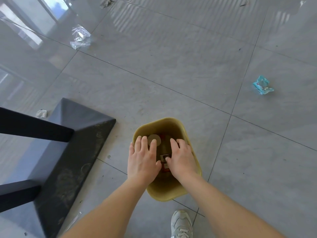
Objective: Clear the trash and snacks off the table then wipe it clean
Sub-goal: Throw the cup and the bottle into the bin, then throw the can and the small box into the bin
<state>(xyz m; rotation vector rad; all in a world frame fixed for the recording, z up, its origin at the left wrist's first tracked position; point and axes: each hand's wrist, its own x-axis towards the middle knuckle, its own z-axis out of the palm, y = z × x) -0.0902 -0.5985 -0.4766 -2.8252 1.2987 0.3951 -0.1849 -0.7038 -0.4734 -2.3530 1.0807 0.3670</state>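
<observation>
A yellow-olive waste bin (164,124) stands on the grey tiled floor below me. Both my hands hover over its mouth, palms down. My left hand (143,159) has its fingers spread and holds nothing. My right hand (181,158) is beside it, fingers apart, also with nothing in it. Between the hands I see trash inside the bin: a round pale lid or cracker (154,138) and a red and white packet (165,162).
A dark table base (73,152) with black legs (34,127) stands at the left. Litter lies on the floor: a clear plastic wrapper (80,37), a blue snack packet (262,85), a crumpled scrap (41,113). My white shoe (181,224) is at the bottom.
</observation>
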